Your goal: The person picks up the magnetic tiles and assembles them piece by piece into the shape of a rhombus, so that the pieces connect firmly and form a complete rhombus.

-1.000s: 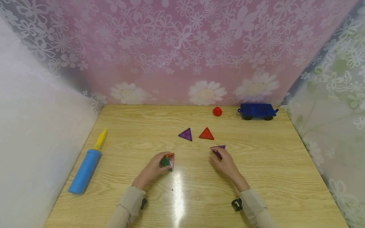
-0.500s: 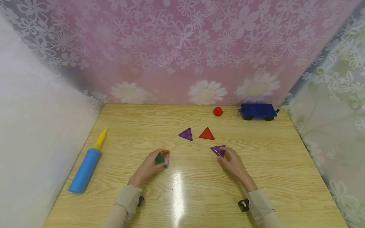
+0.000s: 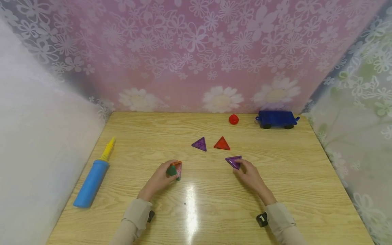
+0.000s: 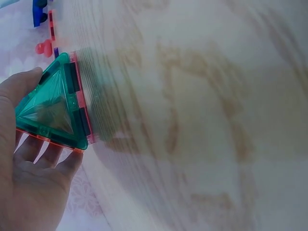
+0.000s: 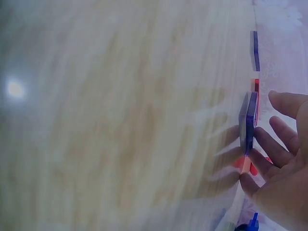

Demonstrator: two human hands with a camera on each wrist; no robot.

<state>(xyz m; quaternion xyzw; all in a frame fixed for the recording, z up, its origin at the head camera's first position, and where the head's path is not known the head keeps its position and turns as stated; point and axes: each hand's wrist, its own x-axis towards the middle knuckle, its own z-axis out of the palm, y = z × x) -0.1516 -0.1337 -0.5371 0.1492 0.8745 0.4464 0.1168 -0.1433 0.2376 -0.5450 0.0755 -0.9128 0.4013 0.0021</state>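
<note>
My left hand (image 3: 160,175) grips a small pyramid of clear magnetic tiles (image 3: 175,170). Its green, orange and pinkish-red faces show; in the left wrist view the green triangular tile (image 4: 50,106) lies between thumb and fingertips. Over on the right, a purple triangular tile (image 3: 232,161) lies on the table. My right hand (image 3: 251,175) is over its right side, with fingers nearly straight. In the right wrist view the fingertips reach the edge of this purple tile (image 5: 250,120), while the thumb stands apart from it.
Behind the hands lie another purple triangle (image 3: 200,144) and a red triangle (image 3: 222,144). At the back are a small red knob-like piece (image 3: 233,119) and a blue wheeled toy cart (image 3: 276,119). A blue and yellow hand pump (image 3: 93,178) lies at the left edge.
Both hands have shifted apart: the left one to the left with the pyramid, the right one to the right over the purple tile. That tile has stayed nearly in place. Little differs over the last half second.
</note>
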